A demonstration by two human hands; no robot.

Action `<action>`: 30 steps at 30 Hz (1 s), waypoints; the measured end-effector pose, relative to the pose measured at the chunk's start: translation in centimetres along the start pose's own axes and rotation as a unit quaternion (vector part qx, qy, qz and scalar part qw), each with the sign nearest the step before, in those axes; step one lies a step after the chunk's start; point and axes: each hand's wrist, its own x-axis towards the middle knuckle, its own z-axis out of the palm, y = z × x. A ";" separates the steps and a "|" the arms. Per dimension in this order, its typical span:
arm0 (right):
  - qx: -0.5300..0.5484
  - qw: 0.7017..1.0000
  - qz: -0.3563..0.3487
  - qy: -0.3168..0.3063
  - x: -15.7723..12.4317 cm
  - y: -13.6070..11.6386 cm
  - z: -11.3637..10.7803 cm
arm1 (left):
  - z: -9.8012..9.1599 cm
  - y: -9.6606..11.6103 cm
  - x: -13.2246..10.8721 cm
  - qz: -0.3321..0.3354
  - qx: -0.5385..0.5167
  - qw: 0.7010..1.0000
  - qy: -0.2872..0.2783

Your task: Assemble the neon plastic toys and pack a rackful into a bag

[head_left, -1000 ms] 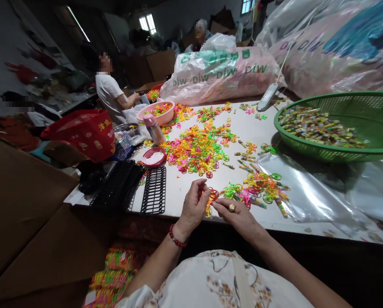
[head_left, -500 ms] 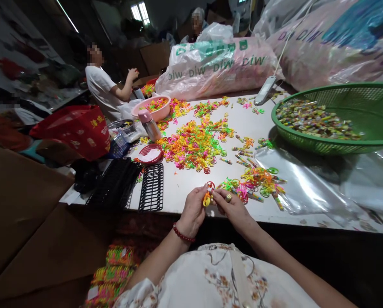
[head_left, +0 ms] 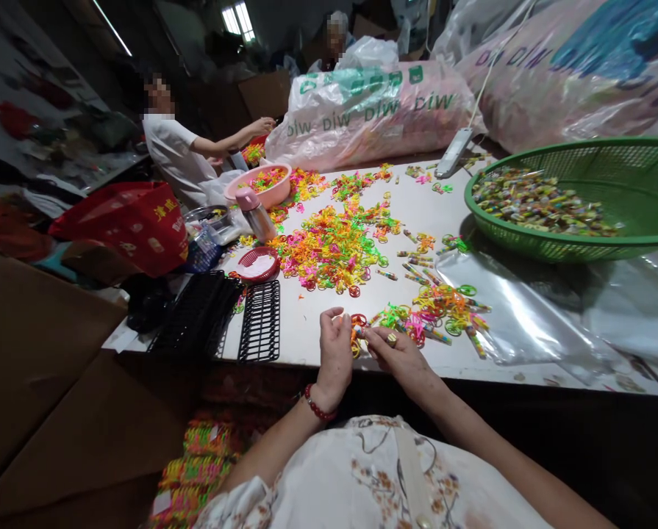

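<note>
A small plastic toy piece [head_left: 356, 342], with a red ring at the top and orange and yellow parts below, is between my hands above the table's front edge. My left hand [head_left: 334, 360] is curled, its thumb against the left side of the piece; its fingertips are partly hidden. My right hand [head_left: 403, 360] pinches the piece from the right, near a small white part. A small yellowish thing [head_left: 392, 339] shows at its fingers, too small to name. Beside the right hand lies a small pile of bright plastic pieces [head_left: 450, 307], with patterned sticks [head_left: 437, 334] among them.
A large heap of plastic pieces [head_left: 331, 246] covers mid-table. Black racks [head_left: 259, 323], a red basket [head_left: 258, 272] and a bottle [head_left: 256, 214] stand left. Clear plastic bags [head_left: 521, 316] and a green basket [head_left: 576, 246] are right. Across the table sits a person in white [head_left: 168, 147].
My left hand has shifted slightly, its fingers lifting and its thumb moving left along the toy piece. My right hand stays nearly in place. The person in white has reached an arm forward.
</note>
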 end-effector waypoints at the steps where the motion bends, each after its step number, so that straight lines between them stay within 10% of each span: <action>1: 0.002 1.000 0.004 -0.003 0.0 0.1 -0.1 | 0.0 0.0 0.0 -0.001 0.000 1.000 -0.008; 23: -0.175 0.972 -0.137 -0.073 -0.9 -1.1 -0.5 | 0.0 1.0 0.0 -0.008 0.091 0.995 -0.027; 30: -0.270 0.947 -0.149 0.086 -1.0 -1.0 -5.1 | 0.0 1.2 3.6 0.044 0.200 0.978 -0.034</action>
